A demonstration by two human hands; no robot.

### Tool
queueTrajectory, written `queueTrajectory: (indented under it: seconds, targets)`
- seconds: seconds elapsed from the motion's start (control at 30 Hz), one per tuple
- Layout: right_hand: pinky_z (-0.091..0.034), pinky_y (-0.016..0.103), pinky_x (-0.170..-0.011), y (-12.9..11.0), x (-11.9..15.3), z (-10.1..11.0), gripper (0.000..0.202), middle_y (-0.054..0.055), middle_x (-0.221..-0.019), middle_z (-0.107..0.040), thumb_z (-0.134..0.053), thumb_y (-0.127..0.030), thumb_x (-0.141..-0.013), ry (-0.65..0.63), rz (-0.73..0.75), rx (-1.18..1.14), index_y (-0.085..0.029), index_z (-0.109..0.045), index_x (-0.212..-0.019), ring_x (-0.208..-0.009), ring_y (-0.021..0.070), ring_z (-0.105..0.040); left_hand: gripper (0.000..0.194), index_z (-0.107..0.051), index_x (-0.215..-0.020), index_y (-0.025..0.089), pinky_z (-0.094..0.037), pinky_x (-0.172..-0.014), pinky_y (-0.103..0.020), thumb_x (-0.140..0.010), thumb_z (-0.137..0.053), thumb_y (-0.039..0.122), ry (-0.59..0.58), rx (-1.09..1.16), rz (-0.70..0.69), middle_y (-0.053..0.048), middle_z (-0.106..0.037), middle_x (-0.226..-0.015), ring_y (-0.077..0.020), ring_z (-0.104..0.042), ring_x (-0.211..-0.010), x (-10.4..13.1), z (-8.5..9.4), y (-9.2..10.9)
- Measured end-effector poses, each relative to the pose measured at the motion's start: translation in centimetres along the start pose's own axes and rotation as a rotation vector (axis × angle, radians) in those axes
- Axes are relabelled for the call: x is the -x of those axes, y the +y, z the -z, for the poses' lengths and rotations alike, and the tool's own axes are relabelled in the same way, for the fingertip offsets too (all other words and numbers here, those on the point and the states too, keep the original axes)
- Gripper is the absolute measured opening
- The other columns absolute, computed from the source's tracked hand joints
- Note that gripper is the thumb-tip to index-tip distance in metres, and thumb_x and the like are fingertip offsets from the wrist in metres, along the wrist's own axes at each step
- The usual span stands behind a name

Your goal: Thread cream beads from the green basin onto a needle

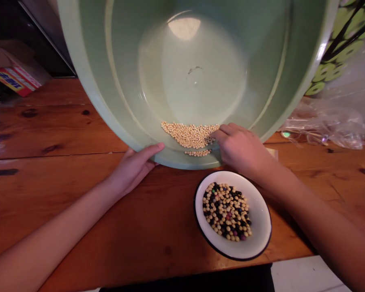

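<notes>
A large pale green basin (194, 93) is tilted toward me, its lower rim near the table. Light wooden beads (190, 136) lie in a heap at its lower side, with a short row of them below on a ledge. My left hand (141, 162) grips the rim at the lower left, thumb inside and fingers underneath. Inside the basin, my right hand (235, 144) is at the right end of the heap, fingers curled down to the beads; its fingertips are hidden. Below it stands a white dark-rimmed bowl (260, 225) with light, black and a few coloured beads.
The wooden table (134, 243) runs across the view. At the upper left is an open cardboard box (18, 75) with a red and yellow label. Clear plastic wrap (343, 117) and glasses (307, 137) lie at the right, near a green-patterned item (337, 61).
</notes>
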State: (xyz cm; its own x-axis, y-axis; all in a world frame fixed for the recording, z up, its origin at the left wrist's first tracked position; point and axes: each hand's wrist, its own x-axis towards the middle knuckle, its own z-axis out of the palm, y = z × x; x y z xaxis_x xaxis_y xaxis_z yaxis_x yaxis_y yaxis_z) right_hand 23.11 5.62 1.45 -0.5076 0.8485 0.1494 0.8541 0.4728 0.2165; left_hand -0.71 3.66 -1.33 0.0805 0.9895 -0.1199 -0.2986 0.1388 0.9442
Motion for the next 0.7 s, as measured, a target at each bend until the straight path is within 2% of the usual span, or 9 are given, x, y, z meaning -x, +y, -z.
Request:
queueTrajectory:
  seconds: [0.17, 0.3, 0.4, 0.5, 0.6, 0.7]
  targets:
    - [-0.042, 0.033, -0.079, 0.5, -0.3, -0.8, 0.032, 0.012, -0.097, -0.064, -0.046, -0.006, -0.083, 0.098, -0.051, -0.403, -0.01, -0.062, -0.11, -0.092, 0.023, -0.057, 0.055, -0.053, -0.129, 0.024, -0.057, -0.088, -0.038, -0.076, -0.07, 0.024, -0.001, -0.006, 0.002, -0.006, -0.069, -0.117, -0.0249, -0.064, -0.107, 0.0, 0.0, 0.1]
    - [-0.044, 0.03, -0.075, 0.8, -0.6, -0.3, 0.029, 0.005, -0.083, -0.064, -0.053, -0.011, -0.083, 0.164, -0.215, -0.946, -0.01, -0.065, -0.109, -0.074, 0.0152, -0.057, 0.054, -0.054, -0.127, 0.025, -0.056, -0.09, -0.039, -0.076, -0.07, 0.024, 0.004, 0.001, 0.014, -0.004, -0.068, -0.117, -0.0251, -0.063, -0.109, 0.0, 0.0, 0.1]
    - [-0.044, 0.029, -0.073, 0.8, -0.6, 0.3, 0.029, 0.001, -0.078, -0.059, -0.063, -0.017, -0.079, 0.086, -0.318, -1.426, -0.012, -0.066, -0.108, -0.07, 0.0118, -0.054, 0.052, -0.057, -0.125, 0.024, -0.055, -0.092, -0.039, -0.075, -0.071, 0.025, 0.015, -0.009, 0.021, -0.004, -0.069, -0.117, -0.0253, -0.063, -0.11, 0.0, -0.1, 0.1]
    - [-0.044, 0.028, -0.072, 0.8, -0.5, 0.5, 0.036, -0.001, -0.075, -0.054, -0.063, -0.015, -0.077, -0.056, -0.342, -1.792, -0.016, -0.064, -0.112, -0.067, 0.0103, -0.049, 0.05, -0.059, -0.123, 0.021, -0.054, -0.094, -0.038, -0.075, -0.071, 0.026, 0.012, -0.004, 0.038, -0.007, -0.068, -0.119, -0.025, -0.063, -0.11, 0.0, 0.0, 0.1]
    - [-0.044, 0.027, -0.071, 0.9, -0.6, 0.7, 0.032, -0.002, -0.075, -0.049, -0.056, -0.009, -0.079, -0.156, -0.303, -2.018, -0.016, -0.061, -0.11, -0.069, 0.0099, -0.048, 0.047, -0.059, -0.122, 0.021, -0.055, -0.092, -0.035, -0.076, -0.071, 0.025, -0.001, 0.005, 0.035, -0.006, -0.068, -0.119, -0.0232, -0.063, -0.11, 0.0, 0.1, 0.1]
    - [-0.04, 0.025, -0.065, 0.9, -0.6, 1.2, 0.017, -0.002, -0.075, -0.044, -0.046, -0.007, -0.083, -0.196, -0.279, -2.106, -0.015, -0.056, -0.094, -0.065, 0.0091, -0.043, 0.045, -0.059, -0.12, 0.023, -0.056, -0.089, -0.032, -0.077, -0.07, 0.023, -0.004, 0.002, 0.032, -0.003, -0.069, -0.117, -0.0213, -0.064, -0.107, 0.0, 0.1, 0.1]
